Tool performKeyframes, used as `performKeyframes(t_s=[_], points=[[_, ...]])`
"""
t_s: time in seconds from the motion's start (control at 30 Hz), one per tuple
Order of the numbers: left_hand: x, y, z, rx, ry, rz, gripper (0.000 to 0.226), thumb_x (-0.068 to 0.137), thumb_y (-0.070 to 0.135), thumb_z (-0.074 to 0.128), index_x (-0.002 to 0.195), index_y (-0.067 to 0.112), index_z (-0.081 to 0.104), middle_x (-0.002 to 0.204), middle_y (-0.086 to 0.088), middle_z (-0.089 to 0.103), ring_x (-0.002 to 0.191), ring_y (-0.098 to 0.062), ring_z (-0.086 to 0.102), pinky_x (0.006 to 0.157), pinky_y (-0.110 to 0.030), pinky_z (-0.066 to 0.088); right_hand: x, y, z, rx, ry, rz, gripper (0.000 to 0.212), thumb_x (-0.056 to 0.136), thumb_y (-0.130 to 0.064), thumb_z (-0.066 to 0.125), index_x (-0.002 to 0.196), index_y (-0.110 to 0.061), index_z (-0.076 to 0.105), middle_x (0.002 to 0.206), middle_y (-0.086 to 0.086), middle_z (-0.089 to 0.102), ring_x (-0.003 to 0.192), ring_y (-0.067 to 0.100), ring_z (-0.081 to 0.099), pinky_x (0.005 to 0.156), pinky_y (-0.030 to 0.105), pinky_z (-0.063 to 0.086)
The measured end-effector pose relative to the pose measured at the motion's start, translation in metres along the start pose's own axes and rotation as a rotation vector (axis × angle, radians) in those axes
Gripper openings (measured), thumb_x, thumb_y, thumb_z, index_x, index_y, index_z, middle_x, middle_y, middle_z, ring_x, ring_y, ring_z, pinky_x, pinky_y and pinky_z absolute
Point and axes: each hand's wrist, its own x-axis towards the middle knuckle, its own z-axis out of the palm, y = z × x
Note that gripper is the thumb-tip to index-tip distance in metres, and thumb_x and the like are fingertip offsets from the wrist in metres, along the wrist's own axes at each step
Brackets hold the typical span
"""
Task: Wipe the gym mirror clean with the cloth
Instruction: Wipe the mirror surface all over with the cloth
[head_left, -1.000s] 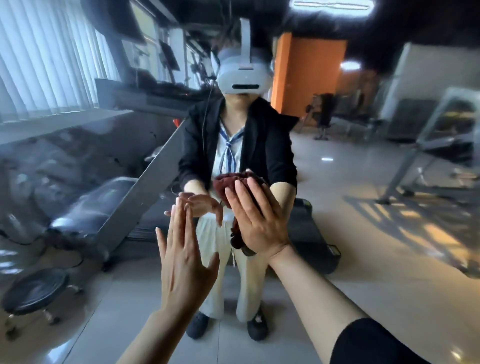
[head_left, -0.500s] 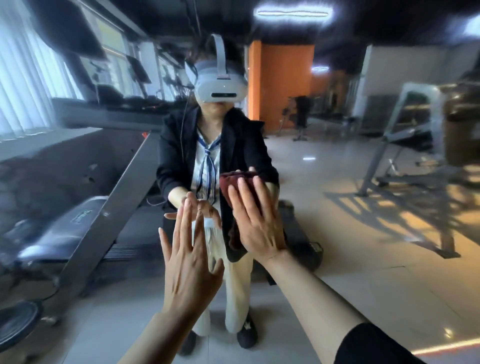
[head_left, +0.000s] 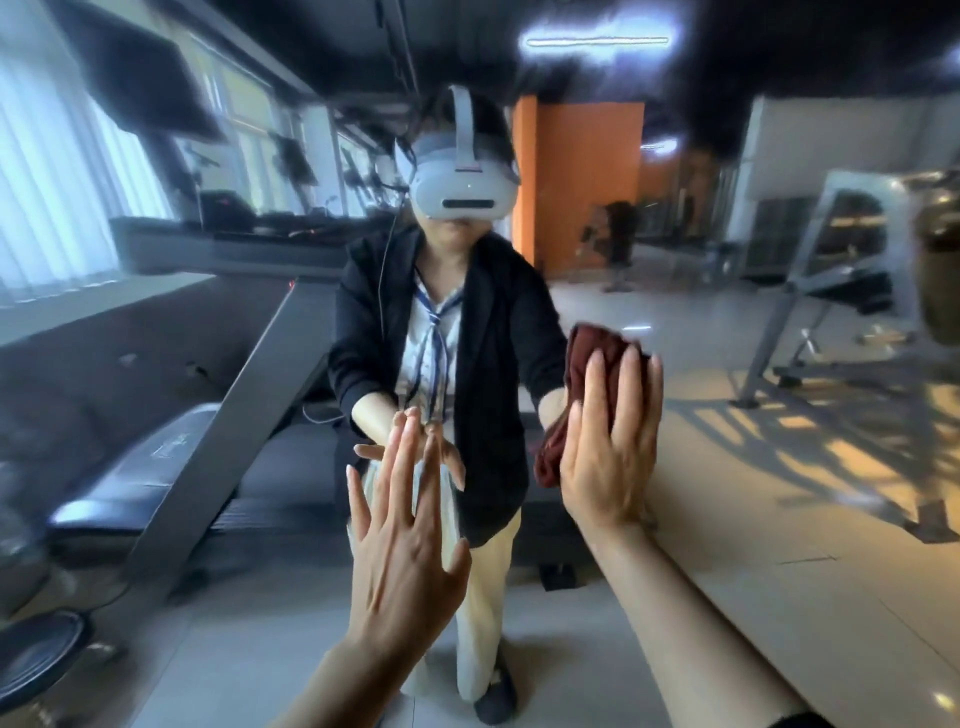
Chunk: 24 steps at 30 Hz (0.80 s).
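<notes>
The gym mirror (head_left: 727, 467) fills the whole view and reflects the room and a person in a headset. My right hand (head_left: 610, 441) presses a dark red cloth (head_left: 587, 358) flat against the glass, fingers straight and pointing up. The cloth bunches out above and to the left of my palm. My left hand (head_left: 402, 535) rests flat on the mirror lower and to the left, fingers spread, its fingertips meeting their reflection.
Reflected in the glass are a treadmill (head_left: 208, 415) on the left, a black round stool (head_left: 36, 660) at the lower left, an orange pillar (head_left: 582, 176) behind, and weight machines (head_left: 831, 270) on the right over a tiled floor.
My right hand has slid the cloth to the right and slightly up across the glass. The left hand stays planted on the mirror in about the same spot.
</notes>
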Motion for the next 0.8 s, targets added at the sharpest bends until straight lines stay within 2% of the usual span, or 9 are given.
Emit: performKeyframes(t_s=[0.1,0.17,0.2,0.3,0.43,0.57,0.67,0.73,0.8], points=[[-0.011,-0.001,0.008,0.04,-0.035,-0.011,0.108,0.064,0.015,0.082,0.157,0.007,0.026,0.167,-0.009,0.012,0.155,-0.024,0.007,0.118,-0.061,0.007,-0.073,-0.002,-0.011,-0.013,-0.121,-0.038,0.04,0.108,-0.019,0.042,0.145,-0.002,0.042,0.151,0.022,0.03,0.143,0.045,0.023,0.122,0.05,0.023],[-0.017,-0.004,0.008,0.063,-0.049,-0.019,0.103,0.067,0.019,0.077,0.157,0.009,0.027,0.167,-0.007,0.011,0.155,-0.022,0.004,0.117,-0.062,0.008,-0.098,-0.014,-0.013,0.017,-0.154,0.031,0.041,0.108,-0.02,0.041,0.146,-0.003,0.04,0.153,0.02,0.026,0.144,0.045,0.023,0.118,0.054,0.029],[-0.019,-0.006,0.008,0.079,-0.043,-0.025,0.098,0.068,0.021,0.073,0.156,0.01,0.03,0.167,-0.007,0.011,0.155,-0.02,0.002,0.116,-0.063,0.009,-0.097,-0.023,-0.009,0.032,-0.144,0.097,0.041,0.107,-0.019,0.042,0.145,-0.002,0.042,0.152,0.021,0.028,0.143,0.046,0.024,0.115,0.057,0.033],[-0.021,-0.016,0.005,0.081,-0.021,-0.078,0.102,0.062,0.008,0.085,0.152,0.012,0.039,0.164,-0.011,0.018,0.154,-0.023,0.007,0.117,-0.064,0.009,-0.057,-0.063,0.011,0.086,-0.094,0.182,0.043,0.103,-0.014,0.05,0.145,-0.003,0.043,0.15,0.021,0.033,0.143,0.046,0.026,0.113,0.062,0.034],[-0.018,-0.029,-0.002,0.098,0.055,-0.123,0.087,0.067,0.007,0.083,0.145,0.01,0.047,0.162,-0.015,0.023,0.15,-0.033,0.019,0.118,-0.063,0.013,-0.024,-0.112,0.027,0.182,-0.1,-0.088,0.052,0.1,-0.019,0.056,0.149,-0.011,0.041,0.152,0.012,0.035,0.146,0.035,0.022,0.122,0.052,0.021],[-0.013,-0.029,-0.004,0.074,0.117,-0.066,0.064,0.074,0.013,0.064,0.136,0.015,0.049,0.16,-0.014,0.025,0.15,-0.029,0.017,0.115,-0.068,0.02,-0.066,-0.095,0.018,0.175,-0.198,-0.337,0.066,0.093,-0.025,0.063,0.153,-0.015,0.038,0.156,0.007,0.035,0.147,0.029,0.027,0.122,0.048,0.025],[-0.005,-0.016,0.0,0.03,0.142,-0.006,0.064,0.072,0.011,0.065,0.134,0.016,0.051,0.161,-0.011,0.025,0.153,-0.022,0.013,0.116,-0.066,0.019,-0.089,-0.042,0.004,0.057,-0.198,-0.274,0.066,0.094,-0.026,0.058,0.155,-0.016,0.034,0.156,0.01,0.031,0.145,0.032,0.026,0.121,0.05,0.024],[0.001,-0.002,0.006,0.016,0.138,0.038,0.065,0.075,0.012,0.066,0.138,0.014,0.053,0.162,-0.008,0.022,0.154,-0.016,0.008,0.121,-0.059,0.012,-0.09,-0.002,-0.006,0.036,-0.127,-0.125,0.048,0.104,-0.024,0.046,0.15,-0.015,0.039,0.153,0.015,0.032,0.143,0.036,0.027,0.12,0.051,0.025],[0.008,0.015,0.013,0.022,0.105,0.095,0.065,0.075,0.013,0.066,0.139,0.011,0.054,0.162,-0.01,0.022,0.154,-0.019,0.009,0.124,-0.049,0.002,-0.085,0.025,-0.014,0.023,-0.068,0.06,0.041,0.108,-0.022,0.038,0.147,-0.01,0.039,0.149,0.02,0.033,0.142,0.042,0.028,0.121,0.051,0.024]])
